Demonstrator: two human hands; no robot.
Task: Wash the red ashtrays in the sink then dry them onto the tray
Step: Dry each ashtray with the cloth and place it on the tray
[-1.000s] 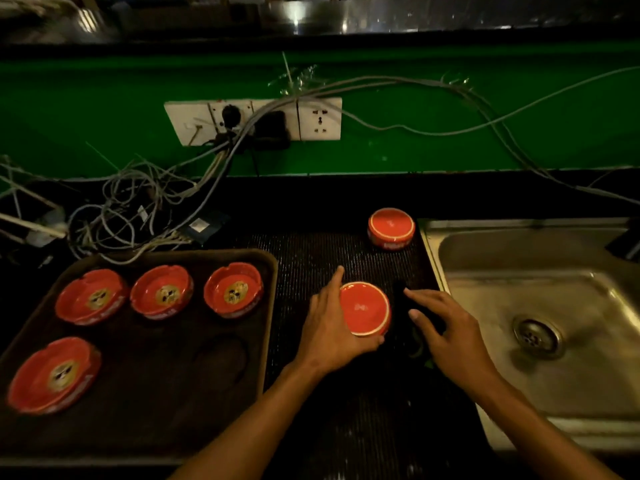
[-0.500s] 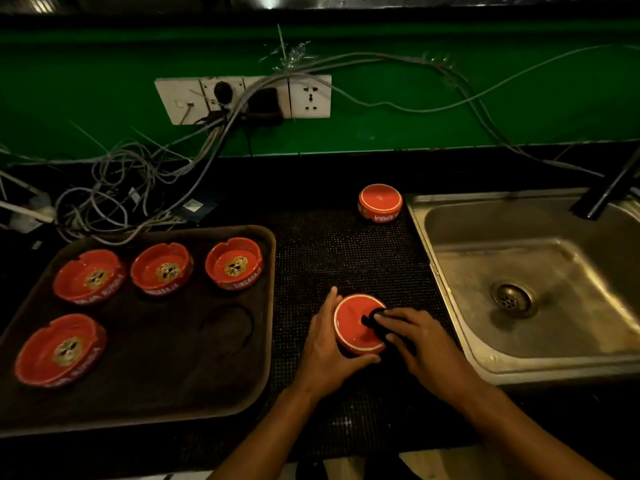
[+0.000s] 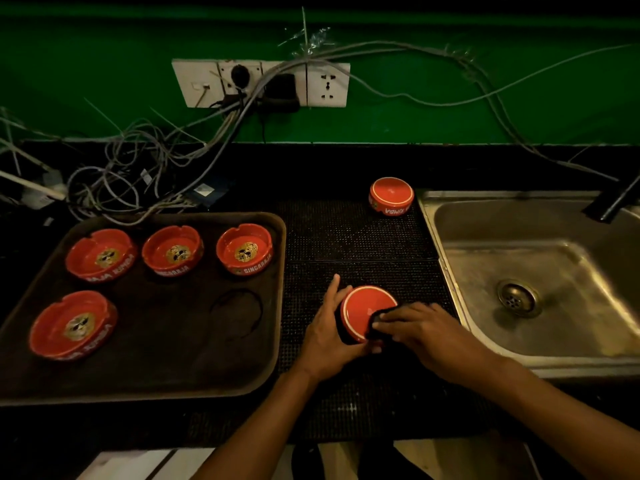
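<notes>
The left hand (image 3: pixel 325 336) is gripping a red ashtray (image 3: pixel 363 311) turned bottom-up and tilted toward the camera, fingers curled round its left side and thumb under its near edge, above the black dotted mat (image 3: pixel 349 233) on the dark worktop (image 3: pixel 311 168). The right hand (image 3: pixel 424 332) is pressing a dark cloth (image 3: pixel 379 318) against the ashtray's lower right rim, its fingers bent over the cloth — most of the cloth is lying hidden under them. A second ashtray (image 3: pixel 391 195) is sitting upside down at the mat's far edge, just beside the steel sink (image 3: pixel 519 344). On the brown tray (image 3: pixel 156 372) to the left, four ashtrays are resting open side up — three in the far row (image 3: pixel 173 251) and one nearer (image 3: pixel 73 324), well apart from the hands.
</notes>
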